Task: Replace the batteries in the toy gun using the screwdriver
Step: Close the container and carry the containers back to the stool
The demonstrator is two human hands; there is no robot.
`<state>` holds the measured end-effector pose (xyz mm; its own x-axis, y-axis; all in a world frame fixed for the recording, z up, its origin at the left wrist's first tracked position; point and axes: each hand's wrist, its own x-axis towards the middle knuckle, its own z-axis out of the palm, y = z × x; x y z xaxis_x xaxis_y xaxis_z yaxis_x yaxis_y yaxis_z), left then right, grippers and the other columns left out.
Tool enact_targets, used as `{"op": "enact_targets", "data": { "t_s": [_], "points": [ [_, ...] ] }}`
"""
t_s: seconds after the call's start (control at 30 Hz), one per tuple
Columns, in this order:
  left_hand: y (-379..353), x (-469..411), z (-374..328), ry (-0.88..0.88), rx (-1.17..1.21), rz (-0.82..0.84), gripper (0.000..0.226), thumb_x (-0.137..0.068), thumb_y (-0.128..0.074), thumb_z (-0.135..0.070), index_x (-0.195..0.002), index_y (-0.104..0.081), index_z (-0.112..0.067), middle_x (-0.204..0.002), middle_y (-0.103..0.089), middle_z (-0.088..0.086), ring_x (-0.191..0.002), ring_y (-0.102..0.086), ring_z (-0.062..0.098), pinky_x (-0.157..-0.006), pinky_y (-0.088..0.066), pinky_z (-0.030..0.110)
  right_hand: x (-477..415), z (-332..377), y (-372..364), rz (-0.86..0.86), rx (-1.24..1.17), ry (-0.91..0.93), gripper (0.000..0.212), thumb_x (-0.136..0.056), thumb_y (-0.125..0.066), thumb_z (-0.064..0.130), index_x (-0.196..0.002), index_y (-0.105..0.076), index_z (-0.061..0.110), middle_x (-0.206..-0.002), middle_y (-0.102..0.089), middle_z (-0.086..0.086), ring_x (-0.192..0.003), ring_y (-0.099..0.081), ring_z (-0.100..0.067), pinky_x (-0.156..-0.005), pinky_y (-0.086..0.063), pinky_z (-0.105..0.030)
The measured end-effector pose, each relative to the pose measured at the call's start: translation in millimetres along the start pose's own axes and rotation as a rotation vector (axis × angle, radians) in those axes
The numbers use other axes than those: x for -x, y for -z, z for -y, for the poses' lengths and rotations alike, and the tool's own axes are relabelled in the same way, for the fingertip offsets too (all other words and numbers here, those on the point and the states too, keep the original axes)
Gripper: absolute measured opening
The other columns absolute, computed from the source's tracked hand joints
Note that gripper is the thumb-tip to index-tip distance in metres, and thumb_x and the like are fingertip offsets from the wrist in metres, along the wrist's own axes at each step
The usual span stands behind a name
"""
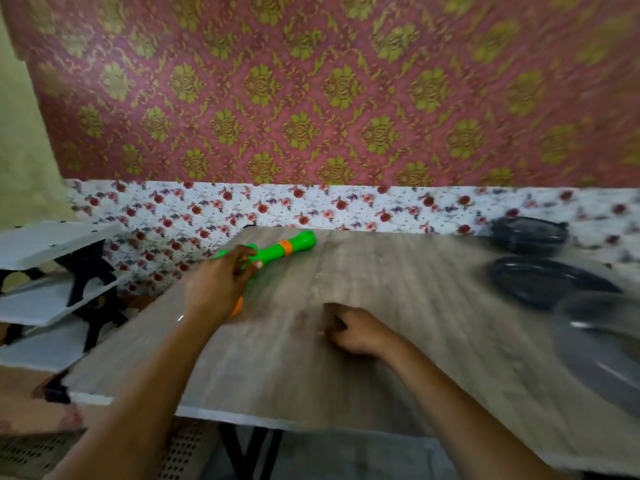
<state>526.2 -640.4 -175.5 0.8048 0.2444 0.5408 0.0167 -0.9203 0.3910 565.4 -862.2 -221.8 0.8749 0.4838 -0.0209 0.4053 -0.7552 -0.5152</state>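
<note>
Right hand (356, 332) rests on table (398, 271) between toy gun (294, 245) and dark dishes (540, 282).

One toy gun (294, 245); two hands (221, 282) (360, 332); two dark dishes (530, 235) (540, 282).

— What did your left hand (221, 278) have?

— My left hand gripped the green toy gun (294, 245) near the far left edge of the counter (398, 306), its orange-banded barrel pointing away to the right.

— And the right?

— My right hand (353, 332) rested on the middle of the counter, fingers curled; the blur hid whether it held anything. Two dark dishes (540, 282) sat well apart from it at the right.
</note>
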Motion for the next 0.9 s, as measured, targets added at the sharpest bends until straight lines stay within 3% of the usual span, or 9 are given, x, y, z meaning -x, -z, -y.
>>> {"op": "enact_targets", "data": {
  "t_s": [0.07, 0.13, 0.23, 0.37, 0.47, 0.53, 0.6, 0.77, 0.9],
  "points": [
    [-9, 9, -37, -0.083, 0.052, 0.051, 0.033, -0.091, -0.058, -0.037, -0.118, -0.061, -0.020, -0.084, -0.064, 0.009, -0.071, -0.058, 0.025, -0.054, -0.039, 0.028, 29, -14, 13, -0.013, 0.013, -0.031, 0.055, -0.089, -0.055, 0.034, -0.140, -0.041, 0.017, -0.143, -0.045, -0.008, -0.129, -0.044, -0.020, -0.101, -0.035, -0.023],
    [-24, 18, -77, -0.144, 0.115, 0.113, 0.026, -0.088, -0.063, -0.033, -0.109, -0.065, -0.019, -0.092, -0.067, 0.009, -0.083, -0.062, 0.026, -0.060, -0.044, 0.030, 63, -29, 33, -0.101, 0.031, -0.056, 0.051, -0.090, -0.055, 0.036, -0.136, -0.047, 0.017, -0.140, -0.049, -0.007, -0.127, -0.046, -0.021, -0.101, -0.037, -0.025],
    [-46, 23, -132, -0.230, 0.180, 0.171, 0.014, -0.090, -0.060, -0.027, -0.098, -0.069, -0.020, -0.090, -0.070, 0.004, -0.085, -0.064, 0.026, -0.068, -0.051, 0.033, 119, -53, 69, -0.339, 0.089, -0.078, 0.043, -0.090, -0.051, 0.038, -0.130, -0.053, 0.021, -0.134, -0.055, -0.002, -0.122, -0.051, -0.021, -0.099, -0.041, -0.028],
    [-83, 23, -215, -0.380, 0.303, 0.274, 0.025, -0.094, -0.052, -0.012, -0.114, -0.067, -0.018, -0.110, -0.069, 0.003, -0.098, -0.063, 0.022, -0.080, -0.045, 0.024, 196, -103, 117, -0.646, 0.223, -0.145, 0.046, -0.087, -0.043, 0.041, -0.127, -0.055, 0.020, -0.127, -0.059, -0.004, -0.114, -0.057, -0.024, -0.088, -0.044, -0.029],
    [-114, 22, -266, -0.538, 0.308, 0.368, 0.035, -0.094, -0.049, -0.010, -0.125, -0.059, -0.022, -0.127, -0.061, 0.001, -0.110, -0.058, 0.019, -0.088, -0.041, 0.021, 243, -141, 142, -0.841, 0.252, -0.298, 0.053, -0.086, -0.053, 0.031, -0.136, -0.046, 0.015, -0.135, -0.053, -0.008, -0.122, -0.052, -0.025, -0.096, -0.041, -0.029],
    [-134, 23, -296, -0.626, 0.266, 0.440, 0.040, -0.094, -0.047, -0.011, -0.133, -0.052, -0.022, -0.136, -0.054, 0.003, -0.118, -0.053, 0.021, -0.094, -0.040, 0.025, 261, -172, 150, -0.895, 0.270, -0.434, 0.061, -0.087, -0.057, 0.027, -0.141, -0.037, 0.006, -0.142, -0.044, -0.015, -0.130, -0.043, -0.029, -0.104, -0.037, -0.036],
    [-154, 24, -318, -0.676, 0.201, 0.525, 0.045, -0.096, -0.046, -0.014, -0.140, -0.042, -0.021, -0.144, -0.044, 0.006, -0.127, -0.045, 0.023, -0.102, -0.036, 0.029, 270, -195, 152, -0.876, 0.194, -0.557, 0.069, -0.089, -0.056, 0.028, -0.144, -0.026, 0.001, -0.148, -0.033, -0.019, -0.135, -0.034, -0.032, -0.108, -0.033, -0.039],
    [-193, 18, -348, -0.715, 0.016, 0.588, 0.051, -0.099, -0.041, -0.022, -0.148, -0.027, -0.023, -0.155, -0.027, 0.004, -0.141, -0.027, 0.021, -0.114, -0.025, 0.032, 270, -220, 141, -0.884, -0.254, -0.605, 0.067, -0.094, -0.050, 0.028, -0.147, -0.018, 0.002, -0.153, -0.024, -0.016, -0.140, -0.025, -0.029, -0.113, -0.024, -0.038],
    [-211, 13, -348, -0.662, 0.011, 0.631, 0.038, -0.098, -0.042, -0.032, -0.135, -0.048, -0.026, -0.144, -0.045, 0.006, -0.126, -0.047, 0.025, -0.105, -0.038, 0.035, 266, -218, 122, -1.099, -0.446, -0.485, 0.069, -0.087, -0.045, 0.042, -0.144, -0.031, 0.008, -0.151, -0.032, -0.009, -0.139, -0.029, -0.023, -0.112, -0.023, -0.033]
  ]
}}
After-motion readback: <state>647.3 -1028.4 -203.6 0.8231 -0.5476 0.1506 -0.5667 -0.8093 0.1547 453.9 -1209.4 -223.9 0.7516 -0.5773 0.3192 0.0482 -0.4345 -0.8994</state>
